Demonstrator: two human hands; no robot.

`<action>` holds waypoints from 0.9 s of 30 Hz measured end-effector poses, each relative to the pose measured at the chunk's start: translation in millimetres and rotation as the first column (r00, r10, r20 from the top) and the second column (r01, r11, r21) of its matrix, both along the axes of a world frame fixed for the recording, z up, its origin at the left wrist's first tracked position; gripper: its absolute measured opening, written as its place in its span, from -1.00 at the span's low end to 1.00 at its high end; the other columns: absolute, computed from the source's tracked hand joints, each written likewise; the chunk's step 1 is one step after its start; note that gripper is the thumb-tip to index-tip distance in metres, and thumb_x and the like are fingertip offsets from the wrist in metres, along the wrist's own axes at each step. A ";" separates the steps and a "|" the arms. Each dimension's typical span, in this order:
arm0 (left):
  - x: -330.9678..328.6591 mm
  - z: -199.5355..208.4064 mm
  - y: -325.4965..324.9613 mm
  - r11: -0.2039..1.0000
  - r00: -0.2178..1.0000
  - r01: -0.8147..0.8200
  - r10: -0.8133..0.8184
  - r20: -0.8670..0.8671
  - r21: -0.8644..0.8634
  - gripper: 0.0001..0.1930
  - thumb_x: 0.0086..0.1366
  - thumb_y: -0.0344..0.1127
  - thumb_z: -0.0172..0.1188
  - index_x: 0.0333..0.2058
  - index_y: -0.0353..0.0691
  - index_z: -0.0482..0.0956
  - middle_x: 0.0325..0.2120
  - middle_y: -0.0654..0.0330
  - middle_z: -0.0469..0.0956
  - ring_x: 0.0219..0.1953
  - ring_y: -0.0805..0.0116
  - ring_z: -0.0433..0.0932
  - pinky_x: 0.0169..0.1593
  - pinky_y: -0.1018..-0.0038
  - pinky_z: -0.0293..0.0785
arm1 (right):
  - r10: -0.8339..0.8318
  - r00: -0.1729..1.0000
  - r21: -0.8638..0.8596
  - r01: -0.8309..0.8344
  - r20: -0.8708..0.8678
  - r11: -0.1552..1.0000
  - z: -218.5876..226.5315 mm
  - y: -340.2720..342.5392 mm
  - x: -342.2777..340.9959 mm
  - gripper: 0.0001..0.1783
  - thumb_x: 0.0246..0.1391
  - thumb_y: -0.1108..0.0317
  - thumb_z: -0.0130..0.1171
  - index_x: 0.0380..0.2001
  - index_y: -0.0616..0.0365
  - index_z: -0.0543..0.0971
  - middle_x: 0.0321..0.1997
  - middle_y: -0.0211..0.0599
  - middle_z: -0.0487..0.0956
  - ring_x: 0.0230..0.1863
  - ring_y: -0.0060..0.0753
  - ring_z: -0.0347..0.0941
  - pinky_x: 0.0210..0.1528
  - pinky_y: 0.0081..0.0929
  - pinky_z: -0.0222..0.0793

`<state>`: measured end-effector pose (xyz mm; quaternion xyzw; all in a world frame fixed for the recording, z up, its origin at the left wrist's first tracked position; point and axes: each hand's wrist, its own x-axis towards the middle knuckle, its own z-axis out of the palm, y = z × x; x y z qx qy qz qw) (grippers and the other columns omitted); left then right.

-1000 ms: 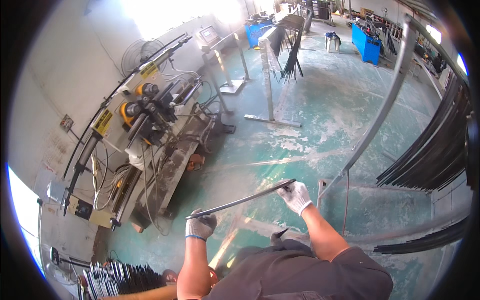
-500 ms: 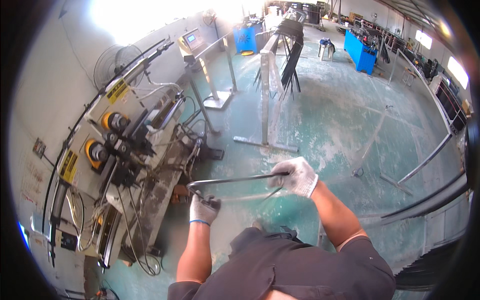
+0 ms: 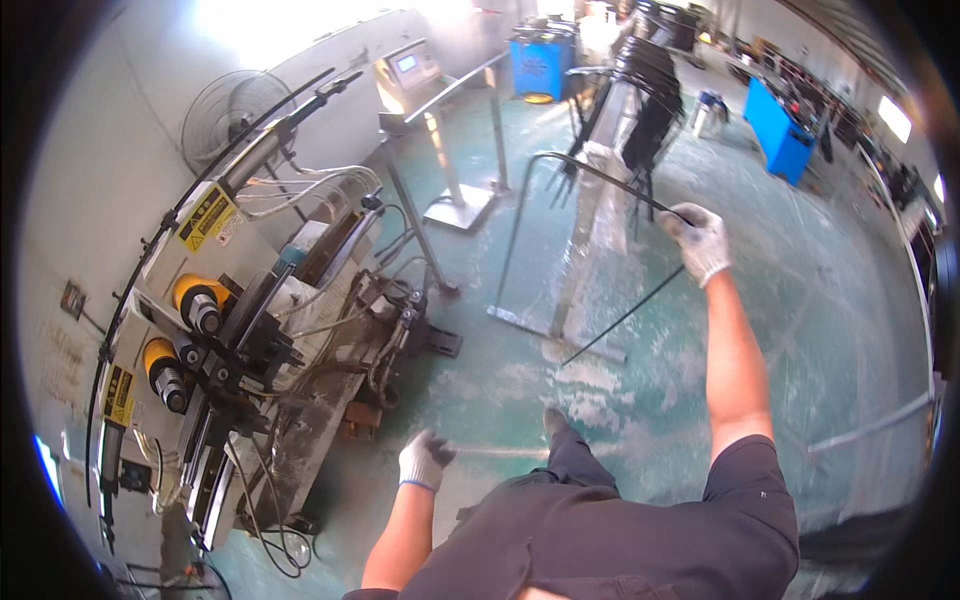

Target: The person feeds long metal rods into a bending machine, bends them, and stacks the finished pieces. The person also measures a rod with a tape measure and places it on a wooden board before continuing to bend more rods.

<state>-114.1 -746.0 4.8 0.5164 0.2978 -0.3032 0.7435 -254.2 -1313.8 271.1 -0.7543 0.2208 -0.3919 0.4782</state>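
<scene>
My right hand (image 3: 698,243), in a whitish knit glove, is stretched forward and closed on a thin black bent metal rod (image 3: 610,180). One part of the rod runs from the hand to a rounded bend on the far left, then drops toward the floor. Another straight length slants down and left below the hand. Low and nearer my body, my left hand (image 3: 426,460), also gloved, is away from the rod. Its fingers are loosely curled and a little apart, with nothing visible in them.
A machine (image 3: 230,330) with yellow-and-black parts, hoses and cables stands along the left. Ahead is a metal stand (image 3: 575,270) with many black rods (image 3: 650,80) draped over it. A control panel (image 3: 408,68), a wall fan (image 3: 235,120) and blue workbenches (image 3: 775,130) are farther off.
My left hand has let go of the bent rod and moved slightly down. My right hand has carried the rod forward, up and to the right, toward the stand.
</scene>
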 end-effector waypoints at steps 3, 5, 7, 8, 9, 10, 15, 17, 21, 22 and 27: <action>4.4 -41.6 -8.0 0.987 0.987 -0.126 0.134 -0.090 0.095 -0.75 0.41 -0.29 0.20 -0.02 -0.27 0.55 -0.28 -0.06 0.65 -0.40 0.01 0.61 -0.27 0.05 0.64 | -0.014 0.999 -0.005 0.014 -0.034 1.000 -1.9 -87.5 44.4 -0.82 0.13 0.37 0.45 -0.27 0.26 0.74 -0.33 -0.43 0.72 -0.30 -0.60 0.55 -0.14 -0.54 0.47; 1.8 -42.8 -28.4 0.975 0.968 -0.155 0.182 -0.174 0.160 -0.78 0.41 -0.30 0.19 -0.05 -0.25 0.55 -0.31 -0.05 0.66 -0.42 0.02 0.61 -0.29 0.06 0.64 | -0.037 0.999 -0.082 0.035 -0.016 0.996 -24.4 -162.7 63.8 -0.86 0.14 0.40 0.41 -0.28 0.24 0.74 -0.32 -0.43 0.72 -0.29 -0.59 0.56 -0.13 -0.53 0.48; 6.3 -16.4 -59.4 0.968 0.978 -0.179 0.194 -0.076 0.176 -0.75 0.40 -0.29 0.19 -0.02 -0.26 0.53 -0.29 -0.05 0.66 -0.41 0.01 0.62 -0.28 0.06 0.65 | -0.034 0.997 -0.070 0.029 -0.063 0.997 -32.4 -210.6 91.9 -0.84 0.14 0.38 0.42 -0.27 0.25 0.74 -0.32 -0.44 0.72 -0.27 -0.58 0.58 -0.12 -0.52 0.49; 3.6 2.8 -76.2 0.968 0.983 -0.170 0.179 -0.037 0.182 -0.73 0.40 -0.29 0.19 0.00 -0.26 0.52 -0.29 -0.05 0.66 -0.40 0.01 0.62 -0.27 0.06 0.65 | -0.122 0.989 -0.149 0.109 -0.081 0.983 -47.2 -250.2 94.7 -0.81 0.16 0.33 0.42 -0.24 0.23 0.75 -0.32 -0.47 0.72 -0.27 -0.60 0.56 -0.14 -0.52 0.48; 3.5 11.0 -90.0 0.969 0.986 -0.161 0.165 -0.003 0.187 -0.72 0.40 -0.29 0.19 0.02 -0.27 0.50 -0.28 -0.05 0.65 -0.40 0.01 0.63 -0.26 0.06 0.65 | -0.211 0.973 -0.232 0.185 -0.094 0.955 -61.4 -289.4 96.1 -0.78 0.18 0.28 0.42 -0.21 0.20 0.75 -0.33 -0.50 0.71 -0.27 -0.62 0.54 -0.16 -0.51 0.46; 2.6 7.2 -89.6 0.973 0.988 -0.149 0.153 -0.010 0.173 -0.68 0.40 -0.31 0.18 0.06 -0.27 0.48 -0.23 -0.06 0.65 -0.38 0.00 0.64 -0.25 0.09 0.67 | -0.354 0.928 -0.343 0.298 -0.113 0.891 -63.5 -307.7 107.9 -0.78 0.19 0.29 0.39 -0.19 0.19 0.75 -0.28 -0.38 0.74 -0.25 -0.49 0.61 -0.12 -0.44 0.50; 8.0 38.5 -94.0 0.954 0.970 -0.235 0.241 -0.012 0.185 -0.70 0.40 -0.32 0.18 0.05 -0.27 0.49 -0.24 -0.01 0.62 -0.37 0.13 0.62 -0.30 0.20 0.64 | -0.891 0.316 -0.715 0.534 -0.326 0.451 -43.4 -337.3 172.6 -0.40 0.25 -0.21 0.14 -0.17 0.17 0.73 -0.07 0.10 0.71 -0.06 0.14 0.67 -0.04 0.09 0.55; 9.7 50.5 -82.9 0.932 0.971 -0.237 0.227 0.068 0.274 -0.74 0.41 -0.33 0.20 -0.01 -0.31 0.50 -0.29 0.03 0.61 -0.36 0.20 0.62 -0.30 0.29 0.61 | -0.903 0.427 -0.772 0.558 -0.048 0.305 -67.2 -350.8 182.0 -0.36 0.28 -0.26 0.12 -0.09 0.14 0.74 -0.04 0.04 0.72 -0.08 0.13 0.67 -0.05 0.08 0.56; -9.6 70.2 -49.5 0.867 0.916 -0.402 0.374 0.147 0.296 -0.73 0.33 -0.32 0.19 -0.05 -0.31 0.60 -0.34 0.18 0.59 -0.38 0.40 0.55 -0.31 0.40 0.56 | -0.424 0.851 -0.711 0.504 0.311 0.490 -76.2 -178.4 231.1 -0.55 0.32 0.01 0.28 0.04 0.14 0.71 0.06 -0.12 0.72 0.03 -0.08 0.66 0.07 -0.17 0.57; -23.1 52.7 -38.9 0.824 0.846 -0.528 0.491 0.207 0.204 -0.78 0.32 -0.33 0.20 -0.12 -0.29 0.62 -0.38 0.17 0.60 -0.43 0.38 0.56 -0.35 0.39 0.55 | -0.249 0.910 -0.643 0.412 0.332 0.646 -104.7 -158.9 256.1 -0.59 0.33 0.08 0.30 0.03 0.17 0.71 0.05 -0.16 0.73 0.01 -0.11 0.67 0.06 -0.23 0.58; -92.2 19.6 35.9 0.743 0.764 -0.645 0.635 0.114 0.178 -0.69 0.38 -0.24 0.23 0.00 -0.30 0.60 -0.33 0.10 0.65 -0.49 0.36 0.55 -0.34 0.40 0.56 | 0.363 0.932 -0.465 -0.331 -0.023 0.821 -106.3 185.3 268.6 -0.64 0.37 0.22 0.28 0.04 0.29 0.67 -0.01 -0.20 0.73 -0.01 -0.29 0.65 0.14 -0.37 0.54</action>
